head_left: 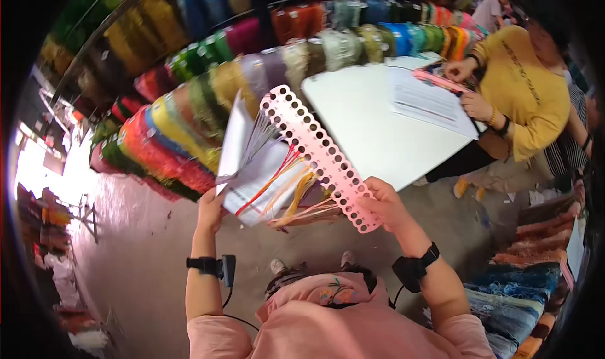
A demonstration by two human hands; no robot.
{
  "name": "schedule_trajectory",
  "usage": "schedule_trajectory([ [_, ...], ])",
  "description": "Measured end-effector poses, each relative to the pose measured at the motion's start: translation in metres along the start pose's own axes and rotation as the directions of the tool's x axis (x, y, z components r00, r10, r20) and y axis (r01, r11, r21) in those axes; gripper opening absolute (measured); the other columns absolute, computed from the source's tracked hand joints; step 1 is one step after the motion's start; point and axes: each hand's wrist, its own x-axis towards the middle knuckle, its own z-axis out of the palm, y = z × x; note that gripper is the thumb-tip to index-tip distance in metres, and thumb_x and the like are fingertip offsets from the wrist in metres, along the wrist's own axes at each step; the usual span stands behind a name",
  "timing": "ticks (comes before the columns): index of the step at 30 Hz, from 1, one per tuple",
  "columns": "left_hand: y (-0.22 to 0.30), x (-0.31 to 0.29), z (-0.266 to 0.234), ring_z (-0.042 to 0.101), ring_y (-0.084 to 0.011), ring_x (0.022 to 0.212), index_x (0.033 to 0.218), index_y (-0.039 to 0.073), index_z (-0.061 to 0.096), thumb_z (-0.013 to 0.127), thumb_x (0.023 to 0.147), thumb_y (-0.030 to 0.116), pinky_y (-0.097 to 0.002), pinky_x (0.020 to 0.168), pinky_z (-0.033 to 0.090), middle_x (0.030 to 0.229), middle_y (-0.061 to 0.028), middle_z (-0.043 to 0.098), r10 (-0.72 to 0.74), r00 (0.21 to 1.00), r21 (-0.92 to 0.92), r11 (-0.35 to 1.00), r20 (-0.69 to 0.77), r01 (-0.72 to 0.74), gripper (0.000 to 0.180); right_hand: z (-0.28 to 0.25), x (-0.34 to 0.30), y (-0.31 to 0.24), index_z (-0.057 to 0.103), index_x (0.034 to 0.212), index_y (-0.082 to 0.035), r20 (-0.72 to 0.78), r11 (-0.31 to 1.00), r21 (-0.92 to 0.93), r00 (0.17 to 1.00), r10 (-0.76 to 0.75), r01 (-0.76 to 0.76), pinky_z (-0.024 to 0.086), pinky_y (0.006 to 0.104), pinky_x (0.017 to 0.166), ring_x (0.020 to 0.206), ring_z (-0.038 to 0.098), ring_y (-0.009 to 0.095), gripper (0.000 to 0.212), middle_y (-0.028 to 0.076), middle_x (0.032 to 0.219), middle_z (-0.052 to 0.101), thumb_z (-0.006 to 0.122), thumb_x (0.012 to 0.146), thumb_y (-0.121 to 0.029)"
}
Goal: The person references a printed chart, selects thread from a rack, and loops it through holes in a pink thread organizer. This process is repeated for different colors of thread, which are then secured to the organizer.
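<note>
1. Two hands work at mid-frame over a grey floor point(145, 258): the right hand point(384, 205) pinches a pink perforated strip point(315, 154), the left hand point(211, 209) grips white paper sheets point(242, 164).
2. Strip's long axis runs lower right to upper centre; coloured threads point(287, 189) hang from it.
3. Beyond, a white desk point(372, 126), then racks of coloured yarn point(189, 107).

White table point(365, 116), printed paper sheets point(428, 101) on it, pink punched card point(438, 80) at far edge

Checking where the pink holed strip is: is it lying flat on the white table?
No. The right hand holds the pink strip up in the air, apart from the white table, with the left hand on the paper.
</note>
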Motion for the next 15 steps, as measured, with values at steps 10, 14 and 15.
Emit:
schedule_trajectory([
  [10,-0.059,-0.083,-0.286,0.057,-0.0187,0.08,0.099,-0.007,0.048,0.042,0.082,0.005,-0.0285,0.071,0.047,0.091,-0.0133,0.057,-0.022,0.928,-0.452,0.877,-0.372,-0.16,0.021,0.153,0.11,0.049,0.046,0.097,-0.002,0.014,0.999,-0.025,0.999,-0.029,0.029,0.044,0.0216,0.067,0.075,0.054,0.008,0.022,0.005,0.088,0.056,0.05,0.076,0.003],
  [14,-0.015,-0.108,-0.282,0.058,-0.0182,0.077,0.1,-0.011,0.047,0.045,0.082,0.006,-0.0281,0.068,0.047,0.092,-0.0159,0.057,-0.005,0.951,-0.405,0.906,-0.31,-0.127,0.025,0.21,0.144,0.063,0.03,0.12,-0.001,0.033,0.996,-0.067,0.998,-0.062,0.064,0.044,0.0238,0.073,0.085,0.054,0.011,0.048,0.009,0.099,0.053,0.048,0.076,0.004],
  [15,-0.009,-0.111,-0.283,0.058,-0.0182,0.076,0.1,-0.013,0.046,0.045,0.081,0.006,-0.0281,0.068,0.047,0.092,-0.0169,0.057,0.015,0.969,-0.394,0.912,-0.246,-0.114,0.027,0.219,0.15,0.069,0.022,0.125,-0.001,0.077,0.995,-0.08,0.996,-0.05,0.056,0.044,0.0246,0.075,0.089,0.053,0.011,0.056,0.01,0.102,0.052,0.048,0.076,0.005],
])
